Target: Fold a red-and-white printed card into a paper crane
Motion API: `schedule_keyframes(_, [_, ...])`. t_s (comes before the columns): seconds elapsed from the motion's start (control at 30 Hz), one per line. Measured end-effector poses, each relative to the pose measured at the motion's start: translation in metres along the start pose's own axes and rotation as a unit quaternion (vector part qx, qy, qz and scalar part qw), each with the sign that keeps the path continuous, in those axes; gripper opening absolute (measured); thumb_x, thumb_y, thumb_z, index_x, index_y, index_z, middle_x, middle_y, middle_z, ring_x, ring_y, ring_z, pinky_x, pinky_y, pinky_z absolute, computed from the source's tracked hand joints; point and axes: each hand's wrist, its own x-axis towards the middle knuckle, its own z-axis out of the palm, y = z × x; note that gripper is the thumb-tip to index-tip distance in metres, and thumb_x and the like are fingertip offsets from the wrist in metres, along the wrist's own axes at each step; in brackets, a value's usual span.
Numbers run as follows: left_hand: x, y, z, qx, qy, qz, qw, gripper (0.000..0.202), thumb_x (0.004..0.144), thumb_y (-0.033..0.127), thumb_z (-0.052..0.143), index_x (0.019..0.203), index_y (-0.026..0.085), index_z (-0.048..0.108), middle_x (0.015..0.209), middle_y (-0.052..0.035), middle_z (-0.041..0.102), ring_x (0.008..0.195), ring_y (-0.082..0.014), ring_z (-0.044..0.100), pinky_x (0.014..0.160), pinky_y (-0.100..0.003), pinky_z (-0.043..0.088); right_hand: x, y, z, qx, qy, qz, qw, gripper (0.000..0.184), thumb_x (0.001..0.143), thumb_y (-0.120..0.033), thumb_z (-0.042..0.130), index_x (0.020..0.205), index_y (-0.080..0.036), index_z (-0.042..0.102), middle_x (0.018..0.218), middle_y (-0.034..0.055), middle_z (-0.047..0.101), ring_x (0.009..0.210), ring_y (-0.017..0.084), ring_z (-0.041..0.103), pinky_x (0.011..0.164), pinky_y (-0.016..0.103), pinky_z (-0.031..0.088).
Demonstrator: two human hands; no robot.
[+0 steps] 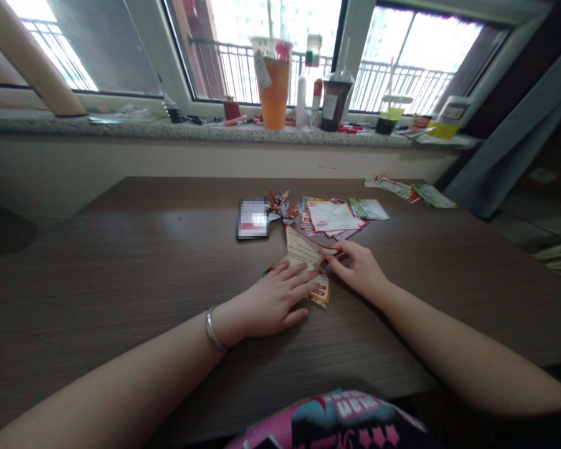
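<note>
A printed sheet of paper (303, 248), cream with red edging and small text, lies partly folded on the table. My left hand (280, 298) rests flat across its lower part, fingers spread, pressing it to the tabletop. With thumb and fingers my right hand (354, 267) pinches the sheet's right edge, which is lifted a little. An orange and white corner of the paper (321, 290) sticks out below my left fingers. Part of the sheet is hidden under the left hand.
Beyond the hands are a dark-framed device with a blurred screen (253, 218), a crumpled or folded colourful paper piece (281, 204) and stacked printed cards (334, 215). More green and red papers (411, 190) lie at the far right. Cups and bottles stand on the windowsill (206, 131).
</note>
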Motion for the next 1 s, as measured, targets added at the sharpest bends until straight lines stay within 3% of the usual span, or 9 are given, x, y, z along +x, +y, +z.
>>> schedule_keyframes(0.57, [0.001, 0.000, -0.002, 0.001, -0.007, 0.002, 1.000, 0.052, 0.092, 0.040, 0.048, 0.140, 0.024, 0.040, 0.151, -0.0070, 0.036, 0.140, -0.0278, 0.029, 0.117, -0.049, 0.011, 0.003, -0.006, -0.003, -0.113, -0.086, 0.094, 0.985, 0.018, 0.082, -0.034, 0.059, 0.090, -0.022, 0.070, 0.077, 0.0023, 0.070, 0.067, 0.016, 0.063, 0.062, 0.026, 0.045])
schedule_keyframes(1.0, [0.000, 0.002, -0.002, 0.039, 0.011, -0.027, 0.999, 0.051, 0.091, 0.044, 0.048, 0.139, 0.029, 0.041, 0.151, -0.0079, 0.035, 0.139, -0.0285, 0.031, 0.115, -0.049, 0.022, 0.004, 0.005, 0.001, -0.073, -0.072, 0.129, 0.986, 0.024, 0.086, -0.035, 0.054, 0.096, -0.020, 0.070, 0.089, 0.0066, 0.073, 0.078, 0.020, 0.065, 0.071, 0.029, 0.047])
